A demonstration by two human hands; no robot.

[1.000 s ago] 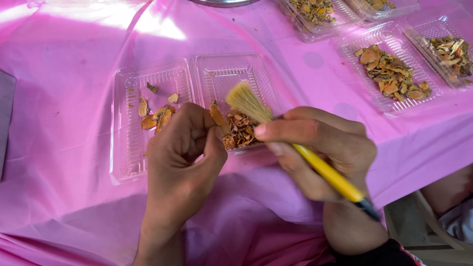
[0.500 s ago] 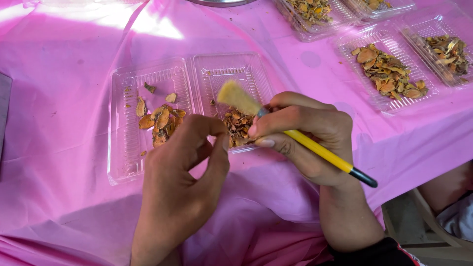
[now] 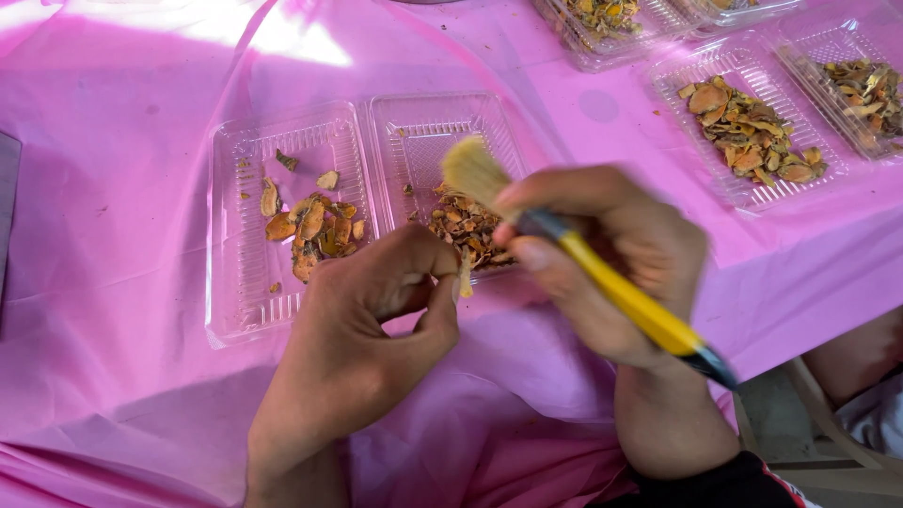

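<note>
While our left hand [image 3: 362, 329] pinches a pale dried sliver [image 3: 465, 273] and our right hand [image 3: 611, 259] grips the yellow-handled bristle brush [image 3: 602, 273], the clear hinged plastic tray [image 3: 367, 202] mid-cloth holds orange-brown dried pieces [image 3: 315, 230] in both halves; similar filled clear trays [image 3: 752, 127] line the pink tablecloth's [image 3: 122, 132] far right edge.

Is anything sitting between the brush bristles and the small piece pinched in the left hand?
Nothing visible. The brush in the right hand has its bristles just above the piece that the left hand pinches, open air between.

1 head-worn camera looks steeply down, close above the pink-covered table [image 3: 113, 216], facing its far edge.
</note>
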